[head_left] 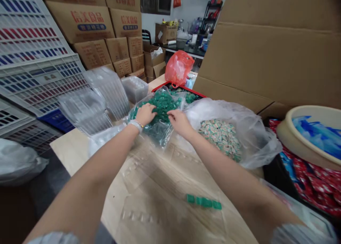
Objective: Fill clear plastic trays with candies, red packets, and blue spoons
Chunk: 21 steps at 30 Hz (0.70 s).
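Both hands, the left hand and right hand, pressed loosely cupped grips into a clear bag of green packets on the tabletop, four green packets already laid nearer the worker, most remaining bagged.

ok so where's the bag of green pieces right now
In the head view, the bag of green pieces lies centre table under both hands, left of the white bag.

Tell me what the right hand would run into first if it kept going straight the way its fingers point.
Most likely the clear bag of green packets. The right hand already rests at its edge, fingers pointing up-left toward the left hand, which would come next, though depth is hard to judge.
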Motion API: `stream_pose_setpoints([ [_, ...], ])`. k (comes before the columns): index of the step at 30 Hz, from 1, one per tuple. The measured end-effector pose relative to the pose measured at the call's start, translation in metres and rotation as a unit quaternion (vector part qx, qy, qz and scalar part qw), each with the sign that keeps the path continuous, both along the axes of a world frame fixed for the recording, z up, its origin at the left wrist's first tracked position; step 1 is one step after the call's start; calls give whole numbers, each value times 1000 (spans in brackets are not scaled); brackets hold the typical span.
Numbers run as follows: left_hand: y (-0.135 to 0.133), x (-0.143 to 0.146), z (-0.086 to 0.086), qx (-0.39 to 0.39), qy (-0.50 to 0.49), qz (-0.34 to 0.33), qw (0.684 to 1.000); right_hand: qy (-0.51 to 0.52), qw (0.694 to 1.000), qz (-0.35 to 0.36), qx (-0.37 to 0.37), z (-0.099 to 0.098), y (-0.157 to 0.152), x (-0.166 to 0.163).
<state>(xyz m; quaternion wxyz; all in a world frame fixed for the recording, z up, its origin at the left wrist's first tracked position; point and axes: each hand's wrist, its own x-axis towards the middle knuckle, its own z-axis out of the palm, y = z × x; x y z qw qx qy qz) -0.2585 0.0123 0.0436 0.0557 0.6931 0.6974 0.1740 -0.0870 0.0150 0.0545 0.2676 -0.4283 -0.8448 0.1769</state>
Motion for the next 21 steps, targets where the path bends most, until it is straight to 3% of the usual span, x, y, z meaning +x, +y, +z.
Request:
stream_pose_setpoints([
  [3,6,3,-4,-34,-2,-22,999,-61,998,-15,12,-12,33,-24],
  [7,1,8,-9,-38,-22,-38,998,-108,994,-2,-9,-25,46,-30],
  [13,5,13,-14,-7,-94,8,996,-115,993,-4,-7,-32,53,-37],
  [17,-2,9,-2,14,-159,51,986,-69,997,5,-41,-28,53,-37],
  [19,-18,6,7,-13,-337,101,936,46,991,6,-129,-26,44,-29],
  [20,-29,6,10,-42,-459,125,878,120,972,15,-199,-25,37,-22],
  [21,-40,6,13,-75,-577,142,801,197,940,29,-277,-24,28,-15],
])
